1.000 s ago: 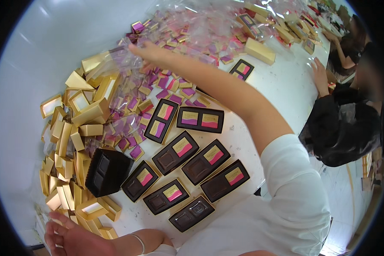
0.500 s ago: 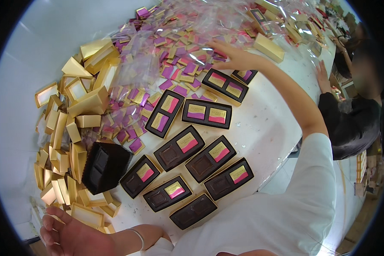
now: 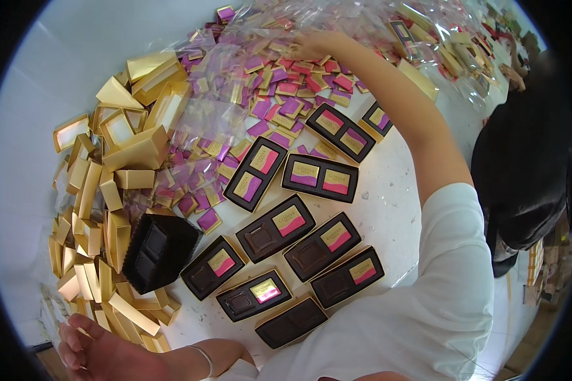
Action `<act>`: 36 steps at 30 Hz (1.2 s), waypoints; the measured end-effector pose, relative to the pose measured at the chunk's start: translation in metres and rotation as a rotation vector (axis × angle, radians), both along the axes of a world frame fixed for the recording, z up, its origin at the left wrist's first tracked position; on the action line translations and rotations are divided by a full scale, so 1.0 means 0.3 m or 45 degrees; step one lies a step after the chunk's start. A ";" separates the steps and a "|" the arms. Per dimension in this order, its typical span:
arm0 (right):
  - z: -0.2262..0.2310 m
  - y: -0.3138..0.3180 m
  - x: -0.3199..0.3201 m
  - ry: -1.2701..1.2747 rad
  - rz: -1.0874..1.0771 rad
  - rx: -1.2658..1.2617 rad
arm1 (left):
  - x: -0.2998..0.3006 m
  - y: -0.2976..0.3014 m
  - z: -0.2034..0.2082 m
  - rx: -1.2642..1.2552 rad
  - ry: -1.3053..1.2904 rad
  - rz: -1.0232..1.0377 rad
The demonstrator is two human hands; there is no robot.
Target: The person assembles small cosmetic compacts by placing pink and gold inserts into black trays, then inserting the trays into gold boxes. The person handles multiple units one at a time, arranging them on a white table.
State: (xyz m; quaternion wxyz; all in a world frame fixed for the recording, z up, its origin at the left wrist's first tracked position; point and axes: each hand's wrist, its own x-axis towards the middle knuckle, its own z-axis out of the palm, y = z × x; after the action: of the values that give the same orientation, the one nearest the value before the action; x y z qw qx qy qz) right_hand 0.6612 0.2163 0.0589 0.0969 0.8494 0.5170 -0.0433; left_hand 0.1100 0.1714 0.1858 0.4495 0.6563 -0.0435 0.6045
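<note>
At the far side of the table my right hand [image 3: 319, 46] reaches into a heap of small wrapped chocolates [image 3: 290, 106] in gold, purple and pink. Its fingers are among the chocolates and clear plastic film, too unclear to tell what they hold. My left hand [image 3: 111, 349], palm showing and fingers loosely bent apart, is at the lower left by the gold boxes and holds nothing. Between my arms stand several small gold boxes with black trays. The nearest box [image 3: 291, 322] has both wells bare; a middle box [image 3: 275, 227] has one chocolate; a farther box [image 3: 320, 178] has two.
Gold box sleeves and lids [image 3: 133, 149] pile up along the left. A stack of black plastic trays [image 3: 161, 251] stands beside them. Clear plastic film [image 3: 210, 108] lies over part of the chocolates. Another person in dark clothing [image 3: 521, 171] is at the right.
My right hand has moved farther away and to the left, deeper into the chocolate heap. My left hand has barely moved. The other person has shifted at the right.
</note>
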 end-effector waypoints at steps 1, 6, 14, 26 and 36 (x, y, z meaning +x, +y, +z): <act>-0.003 -0.029 -0.005 -0.061 -0.037 0.016 | -0.002 0.005 -0.002 0.002 0.005 -0.023; 0.012 -0.178 0.048 -0.264 -0.047 0.185 | 0.006 -0.013 0.021 -0.425 -0.198 0.302; -0.011 -0.328 0.032 -0.810 0.526 0.681 | 0.018 0.015 -0.006 -0.051 0.033 -0.105; 0.037 -0.141 -0.216 0.326 0.152 0.353 | 0.042 0.006 0.000 0.027 0.076 -0.064; -0.162 -0.096 -0.071 -0.214 0.528 0.737 | 0.013 0.013 -0.003 0.058 0.126 -0.089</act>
State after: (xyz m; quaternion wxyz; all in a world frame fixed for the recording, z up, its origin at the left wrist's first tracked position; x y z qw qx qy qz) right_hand 0.6398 0.1875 0.0104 -0.0987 0.7192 0.6594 0.1952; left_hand 0.1140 0.1753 0.1848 0.4569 0.6936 -0.0577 0.5540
